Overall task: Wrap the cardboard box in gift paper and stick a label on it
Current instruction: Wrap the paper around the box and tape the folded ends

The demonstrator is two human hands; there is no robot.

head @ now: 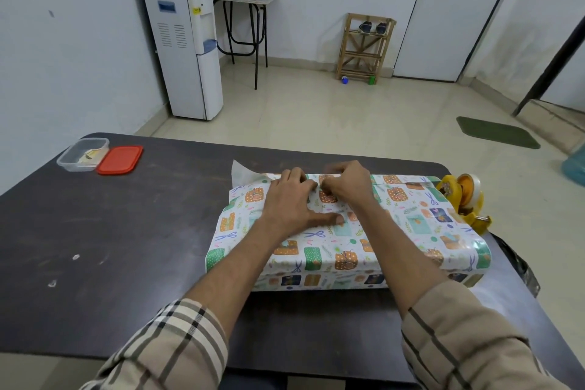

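Cardboard box is near the right end of the dark brown table, long side facing the person. It is fully covered by glossy white gift paper printed with presents and scissors, so no bare cardboard shows.

Hands are together, almost touching, on top of the parcel near its far edge.
- Left hand: lies flat with fingers straight and thumb spread, pressing the paper down.
- Right hand: fingers curled, tips at the paper seam. It may be pinching the paper edge or rubbing down a bit of tape; can't tell which.

Progress, as a judgement:
- Main wrap around the box looks done. Top and near side are covered and fairly smooth.
- The current step looks like closing or securing the seam on top.
- The left end isn't finished. A white flap of paper sticks out at the far left corner, unfolded.
- The right end looks loose and rounded, and it's not clear whether it is folded in.
- No label is visible on the paper, so that step is left.

A yellow tape dispenser with a clear roll stands touching the parcel's far right corner, within reach. A clear plastic tub with pale scraps inside sits at the far left of the table. Its red lid lies just beside it. The scraps might be labels; too small to say.
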